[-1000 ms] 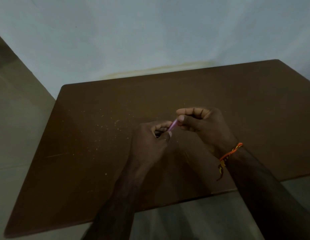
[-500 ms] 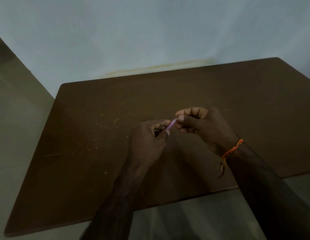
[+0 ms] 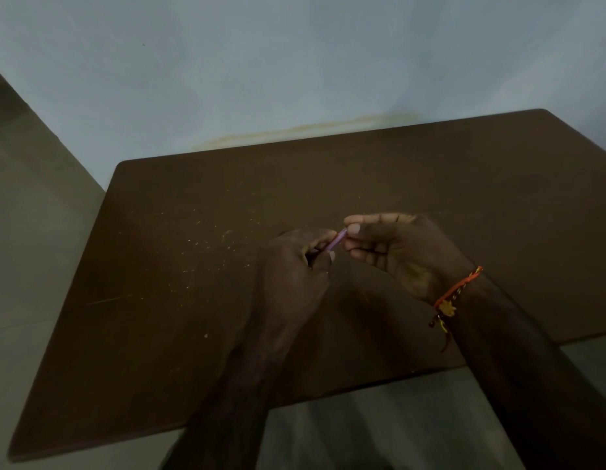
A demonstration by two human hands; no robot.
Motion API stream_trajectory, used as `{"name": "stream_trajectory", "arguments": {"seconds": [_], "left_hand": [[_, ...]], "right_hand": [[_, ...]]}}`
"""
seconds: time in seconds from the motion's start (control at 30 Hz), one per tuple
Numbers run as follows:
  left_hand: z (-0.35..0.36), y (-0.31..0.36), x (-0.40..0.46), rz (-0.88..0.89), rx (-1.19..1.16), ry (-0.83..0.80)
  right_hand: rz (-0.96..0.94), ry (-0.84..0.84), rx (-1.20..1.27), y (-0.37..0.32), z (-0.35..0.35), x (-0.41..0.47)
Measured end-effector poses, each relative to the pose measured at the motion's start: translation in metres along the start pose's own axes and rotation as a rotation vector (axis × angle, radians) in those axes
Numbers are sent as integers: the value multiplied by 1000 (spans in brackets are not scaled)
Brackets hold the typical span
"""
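1. Purple stick (image 3: 338,239), thin and short, sits just right of the frame's centre, held above the counter (image 3: 179,334) and slanting up to the right.
2. Left hand (image 3: 295,269) comes in from the bottom centre with its fingers curled in tight, gripping the lower end of the stick; most of that end is hidden inside the fist.
3. Right hand (image 3: 396,252) reaches in from the lower right, palm turned toward the camera, thumb and forefinger pinching the upper tip.
4. The two hands are almost touching, with only the stick showing between them.
5. Orange thread bracelet (image 3: 459,288) circles the right wrist, its loose ends dangling below.
6. Pale specks (image 3: 206,244) lie scattered over the brown counter, left of the hands.
7. Pale blue wall (image 3: 295,62) fills the top of the frame, with a yellowish stain (image 3: 305,130) just above the counter's far edge.
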State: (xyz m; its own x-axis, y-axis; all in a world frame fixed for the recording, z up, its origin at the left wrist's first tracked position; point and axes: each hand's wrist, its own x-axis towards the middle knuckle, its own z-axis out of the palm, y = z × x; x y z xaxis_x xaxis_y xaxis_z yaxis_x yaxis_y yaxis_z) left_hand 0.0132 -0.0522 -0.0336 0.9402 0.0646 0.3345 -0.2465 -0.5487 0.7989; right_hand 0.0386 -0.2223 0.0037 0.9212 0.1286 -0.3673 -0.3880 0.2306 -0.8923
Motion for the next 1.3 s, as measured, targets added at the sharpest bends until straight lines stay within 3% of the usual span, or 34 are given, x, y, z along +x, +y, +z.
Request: {"name": "stream_trajectory", "arguments": {"seconds": [0.2,0.63,0.77,0.9,1.0,1.07,1.3], "left_hand": [[-3,-2,3,9,52,-34],[-4,1,4,-99,-58,-44],[-6,3,5,-196,-151,-76],[-13,9,6,-331,-334,-101],[-17,11,8,-445,-429,-149],[-16,9,7,-513,-443,-189],[-9,4,3,-530,-481,-219]], "right_hand": [[-53,2,-21,5,1,0],[-135,-48,-63,6,-3,3],[-182,119,-96,7,-9,13],[-254,413,-504,23,-34,30],[-202,365,-878,43,-35,36],[-264,338,-1098,50,-30,38],[-437,392,-1364,64,-25,46]]}}
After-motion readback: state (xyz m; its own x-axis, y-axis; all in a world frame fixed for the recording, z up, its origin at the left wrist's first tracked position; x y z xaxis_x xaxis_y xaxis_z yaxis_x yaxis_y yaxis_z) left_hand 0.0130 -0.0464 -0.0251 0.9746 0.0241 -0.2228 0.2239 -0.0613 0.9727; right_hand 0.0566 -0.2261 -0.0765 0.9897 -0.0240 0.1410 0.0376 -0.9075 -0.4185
